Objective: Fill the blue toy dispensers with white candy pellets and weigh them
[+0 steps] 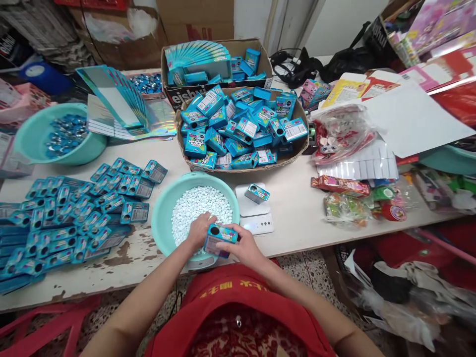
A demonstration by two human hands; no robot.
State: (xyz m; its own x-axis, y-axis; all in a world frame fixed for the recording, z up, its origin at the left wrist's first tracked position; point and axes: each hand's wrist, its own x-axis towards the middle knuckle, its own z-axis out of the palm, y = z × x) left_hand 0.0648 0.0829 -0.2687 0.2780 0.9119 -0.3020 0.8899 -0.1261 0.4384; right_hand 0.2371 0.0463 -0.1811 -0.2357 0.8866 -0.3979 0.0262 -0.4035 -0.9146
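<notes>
My left hand (201,229) is down in the mint-green bowl (159,218), its fingers curled against the small white candies (189,202). Whatever those fingers hold is hidden. Over the bowl's right front rim, my right hand (243,246) grips a blue candy box (220,239), tilted, with a dark round hole at its upper left. The two hands are close together, the box just right of my left hand. Another blue box (257,193) lies on the white scale (243,201) beside the bowl.
Many blue boxes with round holes (67,218) cover the table's left. Behind the bowl, two cartons (245,171) hold more boxes. A second green bowl (92,148) contains shiny blue pieces, near fanned flat cardboard sheets (115,99). Packaging and bagged toys (342,134) crowd the right side.
</notes>
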